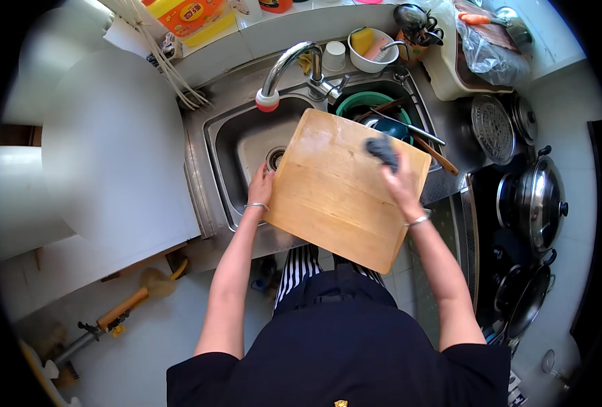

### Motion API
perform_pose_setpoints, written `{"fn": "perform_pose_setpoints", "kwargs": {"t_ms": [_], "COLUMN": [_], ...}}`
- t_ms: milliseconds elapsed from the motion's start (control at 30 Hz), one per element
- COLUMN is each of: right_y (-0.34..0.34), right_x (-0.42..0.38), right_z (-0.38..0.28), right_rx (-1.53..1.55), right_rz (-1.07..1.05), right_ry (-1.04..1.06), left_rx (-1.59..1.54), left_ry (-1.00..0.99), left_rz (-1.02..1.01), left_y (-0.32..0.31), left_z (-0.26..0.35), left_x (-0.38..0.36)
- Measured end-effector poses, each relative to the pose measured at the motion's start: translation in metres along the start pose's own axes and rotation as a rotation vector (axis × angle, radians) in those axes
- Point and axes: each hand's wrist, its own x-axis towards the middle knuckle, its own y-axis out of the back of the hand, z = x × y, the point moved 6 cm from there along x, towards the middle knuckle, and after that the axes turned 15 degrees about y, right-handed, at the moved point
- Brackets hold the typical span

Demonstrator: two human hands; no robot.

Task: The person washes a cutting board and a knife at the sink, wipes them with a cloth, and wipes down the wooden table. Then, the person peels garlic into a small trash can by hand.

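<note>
A wooden cutting board (342, 193) is held at a slant over the front of the sink (223, 146), its lower corner reaching past the counter edge. My left hand (262, 187) grips the board's left edge, fingers along the side. In my right hand (401, 182) is a dark grey scrubber (381, 150), blurred, against the upper right of the board's face. A whitish wet patch shows near the board's top left corner. Above the left basin arches the faucet (291, 57) with a red and white tip. The board hides part of both basins.
A green basin (365, 100) with dishes and utensils fills the right sink. Behind stand a white cup (333, 56) and a white bowl (375, 51) with sponges. Lidded pots (545, 200) and a pan (530, 302) are at right; a white round surface (114, 149) is at left.
</note>
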Motion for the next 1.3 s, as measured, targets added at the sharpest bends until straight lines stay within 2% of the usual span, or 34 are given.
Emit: {"fn": "perform_pose_setpoints", "kwargs": {"t_ms": [33, 67, 100, 167, 200, 267, 367, 433, 500, 667, 700, 733, 767, 833, 867, 900, 967, 1000, 1033, 1133, 1167, 1233, 1300], "right_y": [0.03, 0.044, 0.049, 0.028, 0.018, 0.008, -0.035, -0.083, -0.13, -0.205, -0.215, -0.217, -0.219, -0.167, -0.131, -0.091, -0.039, -0.029, -0.031, -0.097, -0.125, -0.178, -0.221], "right_x": [0.003, -0.001, -0.003, -0.014, -0.014, -0.009, -0.001, 0.008, 0.009, -0.004, -0.011, -0.013, -0.013, -0.002, 0.009, 0.016, 0.017, 0.014, 0.017, 0.046, 0.054, 0.064, 0.057], "right_z": [-0.007, 0.004, 0.011, 0.041, 0.045, 0.057, 0.056, 0.026, 0.002, -0.071, -0.08, -0.079, -0.077, -0.067, -0.054, -0.043, 0.019, 0.053, 0.054, 0.033, 0.021, -0.014, -0.042], "right_rx": [-0.208, -0.37, -0.47, -0.764, -0.761, -0.638, -0.576, -0.579, -0.547, -0.203, -0.093, -0.009, 0.075, 0.007, -0.045, 0.04, -0.273, -0.371, -0.521, -0.425, -0.299, -0.278, -0.176], "right_rz": [-0.046, -0.007, -0.086, -0.085, -0.083, 0.108, 0.166, 0.137, 0.089, 0.042, 0.002, -0.052, -0.106, 0.104, 0.172, 0.256, 0.35, 0.297, 0.288, 0.262, 0.262, 0.2, 0.065], "right_ry": [-0.001, 0.049, -0.037, 0.154, 0.142, 0.037, 0.048, 0.151, 0.191, 0.339, 0.362, 0.338, 0.313, 0.302, 0.21, 0.041, 0.015, -0.045, -0.043, 0.06, 0.054, 0.265, 0.302], "left_rx": [-0.113, -0.119, -0.113, -0.168, -0.195, -0.245, -0.357, -0.514, -0.538, -0.649, -0.604, -0.558, -0.56, -0.768, -0.71, -0.711, -0.725, -0.725, -0.722, -0.738, -0.752, -0.751, -0.751], "left_ry": [0.229, 0.135, 0.128, 0.03, 0.034, 0.037, 0.09, 0.139, 0.131, 0.104, 0.19, 0.271, 0.261, 0.228, 0.206, 0.211, 0.149, 0.154, 0.197, 0.222, 0.194, 0.218, 0.24], "left_rz": [-0.134, -0.181, -0.181, -0.297, -0.332, -0.362, -0.411, -0.442, -0.46, -0.494, -0.537, -0.578, -0.58, -0.516, -0.504, -0.505, -0.538, -0.532, -0.541, -0.536, -0.526, -0.538, -0.553], "left_y": [-0.008, -0.02, -0.018, -0.023, -0.026, -0.031, -0.043, -0.045, -0.042, -0.048, -0.049, -0.052, -0.053, -0.041, -0.039, -0.041, -0.045, -0.043, -0.043, -0.042, -0.041, -0.04, -0.04], "left_z": [-0.02, -0.032, -0.028, -0.007, -0.011, -0.022, -0.041, -0.045, -0.038, -0.056, -0.063, -0.067, -0.066, -0.051, -0.053, -0.057, -0.065, -0.066, -0.064, -0.05, -0.045, -0.043, -0.044], "left_x": [0.004, 0.012, 0.009, 0.003, 0.008, 0.015, 0.026, 0.023, 0.018, 0.023, 0.025, 0.028, 0.027, 0.016, 0.015, 0.016, 0.022, 0.022, 0.018, 0.01, 0.009, 0.007, 0.009]}}
